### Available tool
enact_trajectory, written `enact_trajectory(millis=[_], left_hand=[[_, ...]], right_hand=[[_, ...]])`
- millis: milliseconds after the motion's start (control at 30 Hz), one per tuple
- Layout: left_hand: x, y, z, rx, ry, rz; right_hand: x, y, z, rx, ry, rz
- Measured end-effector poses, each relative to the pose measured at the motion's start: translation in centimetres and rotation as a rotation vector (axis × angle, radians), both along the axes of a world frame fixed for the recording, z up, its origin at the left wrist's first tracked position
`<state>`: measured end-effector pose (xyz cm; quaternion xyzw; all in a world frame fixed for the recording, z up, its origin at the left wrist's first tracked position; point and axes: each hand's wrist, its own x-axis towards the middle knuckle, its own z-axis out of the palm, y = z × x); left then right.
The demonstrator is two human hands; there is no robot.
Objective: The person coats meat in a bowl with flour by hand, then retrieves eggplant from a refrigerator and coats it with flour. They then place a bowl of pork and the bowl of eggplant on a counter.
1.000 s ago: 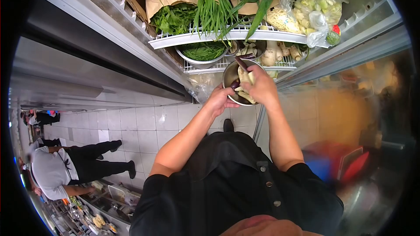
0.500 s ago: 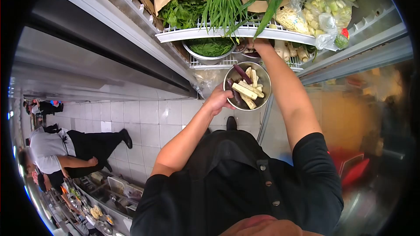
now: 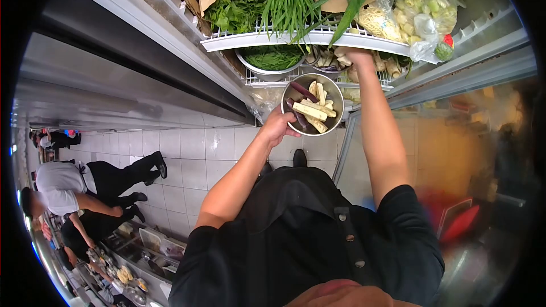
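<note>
My left hand grips the left rim of a metal bowl that holds cut eggplant sticks, some purple-skinned, some pale. The bowl is held just below the fridge's lower shelf. My right hand reaches in under the upper shelf edge, and its fingers are partly hidden there. It is beside a second bowl of eggplant pieces and some pale root vegetables. To the left, a bowl of chopped greens stands on the lower shelf.
The upper shelf carries leafy herbs, long green stalks and bagged vegetables. A glass door stands at the right, a steel cabinet at the left. Co-workers stand by a counter at the far left.
My right hand has moved right and slightly out from the second bowl, whose eggplant pieces now show more. The held bowl has shifted slightly up and left. Co-workers at the left have shifted.
</note>
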<state>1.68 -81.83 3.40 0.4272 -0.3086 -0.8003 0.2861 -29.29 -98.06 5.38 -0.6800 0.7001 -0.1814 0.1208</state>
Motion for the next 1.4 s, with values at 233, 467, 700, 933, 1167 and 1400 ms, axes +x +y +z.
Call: enact_trajectory(millis=[233,467,700,933,1167,1400], left_hand=[[-1.4,-0.1,-0.1,0.053,0.047,-0.013],[-1.2,0.5,-1.0,0.053,0.091,-0.029],[-0.8,0.7,-1.2,0.0,0.037,-0.04],[1.1,1.4,-1.7,-0.006,-0.045,-0.019],[1.8,1.9,-3.4,-0.006,-0.04,-0.008],[2.2,1.6,-3.6,-0.014,-0.116,-0.083]], right_hand=[[8.3,14.3,3.8,-0.167,-0.572,-0.051],[7.6,17.1,6.8,-0.169,-0.409,-0.253],[9.9,17.7,2.5,-0.108,-0.47,0.084],[6.4,14.2,3.2,-0.174,-0.564,-0.309],[3.5,7.1,3.2,-0.275,-0.374,-0.309],[3.0,6.2,0.8,-0.379,-0.557,-0.313]])
